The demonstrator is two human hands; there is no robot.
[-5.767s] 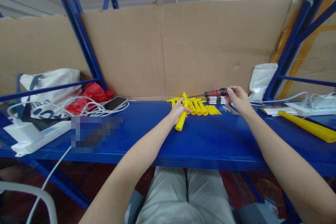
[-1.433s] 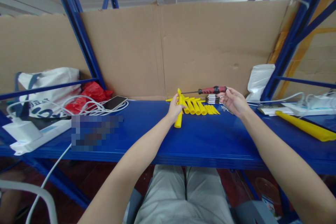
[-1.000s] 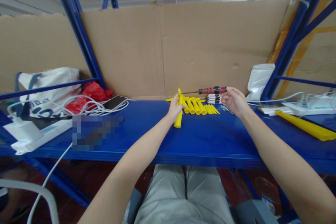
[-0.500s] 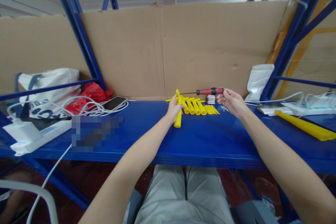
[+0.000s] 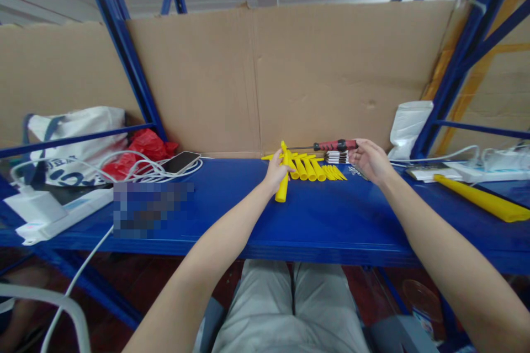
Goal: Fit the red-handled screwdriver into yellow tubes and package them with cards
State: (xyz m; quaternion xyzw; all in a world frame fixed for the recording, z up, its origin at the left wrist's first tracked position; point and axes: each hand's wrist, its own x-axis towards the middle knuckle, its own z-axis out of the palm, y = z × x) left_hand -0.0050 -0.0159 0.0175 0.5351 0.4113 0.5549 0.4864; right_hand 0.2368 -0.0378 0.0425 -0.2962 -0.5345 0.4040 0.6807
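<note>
My left hand (image 5: pixel 275 173) is closed around a yellow plastic piece with a tube-like handle (image 5: pixel 281 190), held upright over the blue shelf. My right hand (image 5: pixel 370 161) grips the end of a red and black screwdriver (image 5: pixel 335 145), which lies level. Its thin shaft points left and its tip meets the upper part of the yellow piece; whether it sits in a screw is too small to tell. Just right of my left hand, several similar yellow pieces (image 5: pixel 309 169) stand in a row. Beside them lie several small yellow pointed parts (image 5: pixel 333 172).
Behind the row is a stack of small white-and-dark items (image 5: pixel 336 156). A long yellow part (image 5: pixel 482 198) and a white pouch (image 5: pixel 409 129) are at right. To the left are a phone (image 5: pixel 181 162), white cables, a power strip (image 5: pixel 68 215) and a cloth bag (image 5: pixel 83 143). Cardboard (image 5: pixel 314 77) stands behind.
My right hand and the screwdriver have shifted slightly to the right. The yellow piece in my left hand has tilted a little, its top leaning right.
</note>
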